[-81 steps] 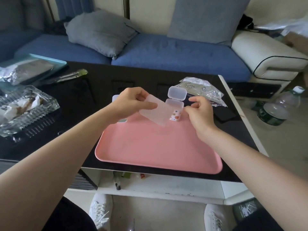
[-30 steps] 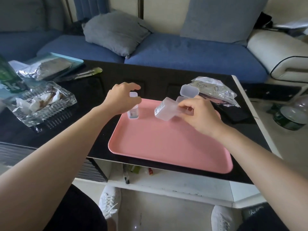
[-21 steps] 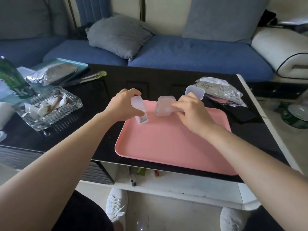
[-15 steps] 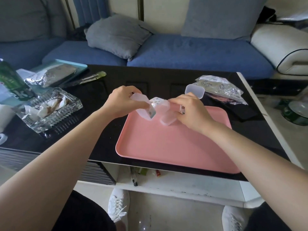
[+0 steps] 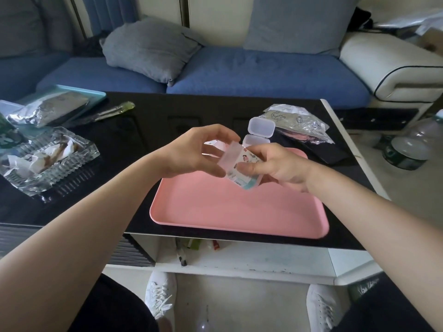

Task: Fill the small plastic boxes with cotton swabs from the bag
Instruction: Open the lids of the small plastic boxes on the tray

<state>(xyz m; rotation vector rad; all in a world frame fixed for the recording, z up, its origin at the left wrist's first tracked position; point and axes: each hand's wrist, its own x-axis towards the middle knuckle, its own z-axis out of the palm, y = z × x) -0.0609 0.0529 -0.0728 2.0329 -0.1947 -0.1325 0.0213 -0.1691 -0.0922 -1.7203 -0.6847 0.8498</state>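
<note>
The right fingers curl round a small box with a picture sticker on it. The left fingers curl round the cloudy lid end of the same small box. Something clear shows inside the left hand, but I cannot tell what it is. The right hand and the left hand hold the small box up in the air, over the far part of the pink tray. An open box stands at the far edge of the tray with its lid up. The bag lies just past it on the black tabletop. A glass dish sits far to the left.
</note>
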